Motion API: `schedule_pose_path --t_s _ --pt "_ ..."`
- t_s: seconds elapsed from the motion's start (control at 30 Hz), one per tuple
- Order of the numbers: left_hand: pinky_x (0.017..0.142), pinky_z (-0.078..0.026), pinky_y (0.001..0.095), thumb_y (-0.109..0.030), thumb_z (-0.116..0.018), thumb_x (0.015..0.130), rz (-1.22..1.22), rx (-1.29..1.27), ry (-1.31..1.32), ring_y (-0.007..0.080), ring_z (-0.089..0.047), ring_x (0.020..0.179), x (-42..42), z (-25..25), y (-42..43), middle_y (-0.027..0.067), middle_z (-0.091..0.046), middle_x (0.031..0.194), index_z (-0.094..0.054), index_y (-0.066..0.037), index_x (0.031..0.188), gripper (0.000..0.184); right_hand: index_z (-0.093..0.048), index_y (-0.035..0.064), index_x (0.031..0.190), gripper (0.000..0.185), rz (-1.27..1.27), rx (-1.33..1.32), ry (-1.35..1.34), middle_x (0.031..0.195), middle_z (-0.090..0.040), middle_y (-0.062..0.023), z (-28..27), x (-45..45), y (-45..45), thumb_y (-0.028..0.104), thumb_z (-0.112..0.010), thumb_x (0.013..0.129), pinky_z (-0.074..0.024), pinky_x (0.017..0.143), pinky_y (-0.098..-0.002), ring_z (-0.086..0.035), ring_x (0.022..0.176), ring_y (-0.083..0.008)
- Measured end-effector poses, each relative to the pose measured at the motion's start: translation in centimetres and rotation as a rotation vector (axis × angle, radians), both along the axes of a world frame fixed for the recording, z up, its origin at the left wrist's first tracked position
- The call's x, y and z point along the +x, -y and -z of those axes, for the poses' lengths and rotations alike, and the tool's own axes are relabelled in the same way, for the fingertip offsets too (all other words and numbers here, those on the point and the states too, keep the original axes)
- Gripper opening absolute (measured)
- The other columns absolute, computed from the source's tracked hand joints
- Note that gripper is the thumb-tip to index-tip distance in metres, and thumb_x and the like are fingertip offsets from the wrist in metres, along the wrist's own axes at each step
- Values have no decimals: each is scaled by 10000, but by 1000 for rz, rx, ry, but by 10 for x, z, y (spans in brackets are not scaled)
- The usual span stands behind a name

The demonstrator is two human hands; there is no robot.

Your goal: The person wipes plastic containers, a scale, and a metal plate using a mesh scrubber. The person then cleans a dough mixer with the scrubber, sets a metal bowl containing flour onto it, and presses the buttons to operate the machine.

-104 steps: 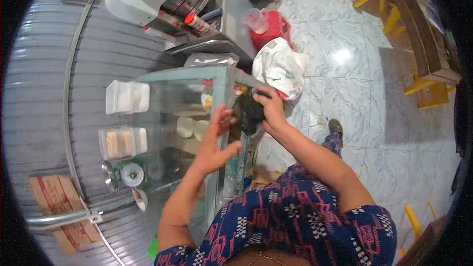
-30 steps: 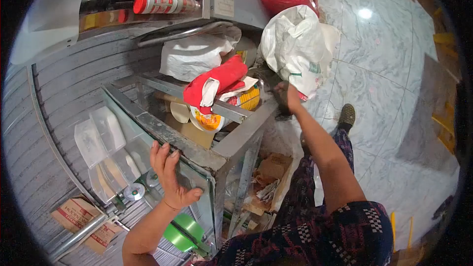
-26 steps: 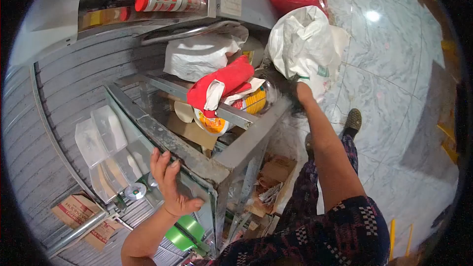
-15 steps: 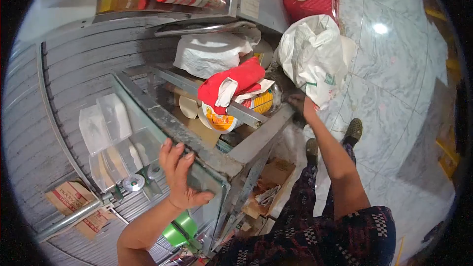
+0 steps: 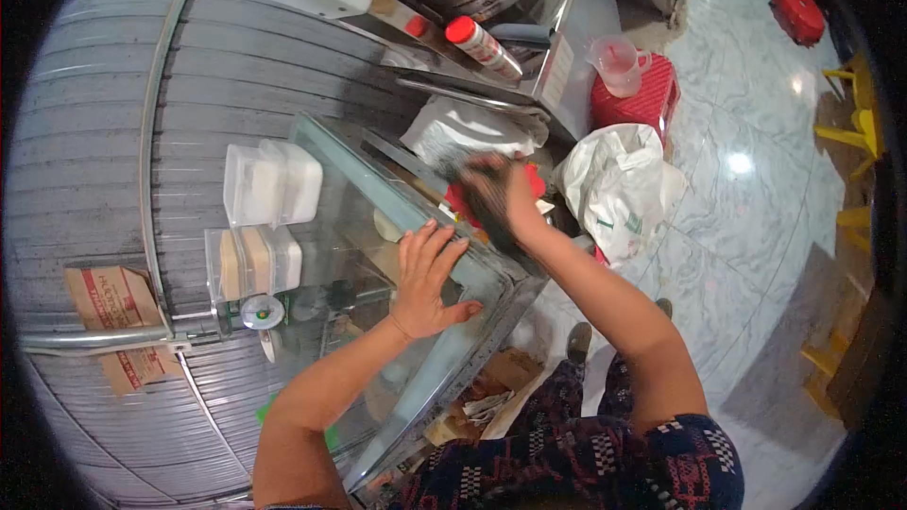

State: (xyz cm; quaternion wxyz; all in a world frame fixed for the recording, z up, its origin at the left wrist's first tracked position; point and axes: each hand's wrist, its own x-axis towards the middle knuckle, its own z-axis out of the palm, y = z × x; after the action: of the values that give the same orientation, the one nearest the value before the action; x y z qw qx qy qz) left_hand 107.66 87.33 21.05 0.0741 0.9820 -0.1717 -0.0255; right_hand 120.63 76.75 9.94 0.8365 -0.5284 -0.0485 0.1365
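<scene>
My left hand (image 5: 430,281) rests with spread fingers on a glass panel (image 5: 354,227), near its metal-framed edge. My right hand (image 5: 510,191) is over the far side of the frame, smeared by motion, with its fingers around a dark, cloth-like thing (image 5: 498,217). Just behind and below that hand, parts of a red cloth (image 5: 534,179) show, the rest hidden. A white sack (image 5: 463,127) lies past the frame. Through the glass, cartons and other items appear faintly on a lower level.
Clear plastic boxes (image 5: 274,184) stand left of the glass near a metal pipe (image 5: 113,337). A white bag (image 5: 614,189) sits on the tiled floor at right, by a red crate (image 5: 647,90) with a plastic jug (image 5: 619,64). Yellow stools (image 5: 855,137) line the far right.
My right hand has moved left and up from the frame's corner, bringing the dark thing over the red cloth. My left hand stays spread on the glass. The view has shifted.
</scene>
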Motion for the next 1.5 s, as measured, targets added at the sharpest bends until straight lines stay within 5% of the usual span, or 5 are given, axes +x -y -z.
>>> schedule_pose_path --t_s 0.6,0.67,0.9,0.97,1.5 --pt "1048 -179 555 -518 -712 654 -31 -91 34 404 -301 1266 1 -3 1 188 -353 1316 -466 -88 1224 755 -415 59 1337 391 -855 -264 456 1312 -491 -118 27 -12 -17 176 -364 967 -343 999 -317 -475 1160 -205" --pt "1049 -187 547 -518 -711 653 -43 -90 47 408 -299 1265 1 -3 1 192 -344 1324 -473 -94 1221 748 -484 53 1240 326 118 -439 1473 1208 -550 -116 71 -3 -69 177 -379 957 -407 912 -328 -533 1047 -224" --pt "1050 -211 522 -561 -665 673 -59 -81 80 416 -296 1264 -3 -2 2 206 -335 1341 -487 -101 1216 733 -515 29 1154 288 -680 -437 756 1094 -582 -132 14 34 -111 169 -441 913 -441 805 -345 -562 944 -249" --pt "1049 -212 523 -572 -651 681 -62 -89 82 416 -298 1262 -4 -3 3 207 -337 1340 -488 -100 1215 731 -525 14 1078 254 -617 28 422 1010 -581 -159 23 10 -75 149 -471 869 -444 753 -359 -566 898 -282" --pt "1032 -222 523 -441 -702 665 -36 -155 129 407 -306 1259 -6 -12 8 195 -360 1321 -477 -96 1211 684 -637 88 1016 273 -97 -744 476 822 -614 -192 31 -95 106 292 -573 848 -472 657 -433 -595 746 -354"
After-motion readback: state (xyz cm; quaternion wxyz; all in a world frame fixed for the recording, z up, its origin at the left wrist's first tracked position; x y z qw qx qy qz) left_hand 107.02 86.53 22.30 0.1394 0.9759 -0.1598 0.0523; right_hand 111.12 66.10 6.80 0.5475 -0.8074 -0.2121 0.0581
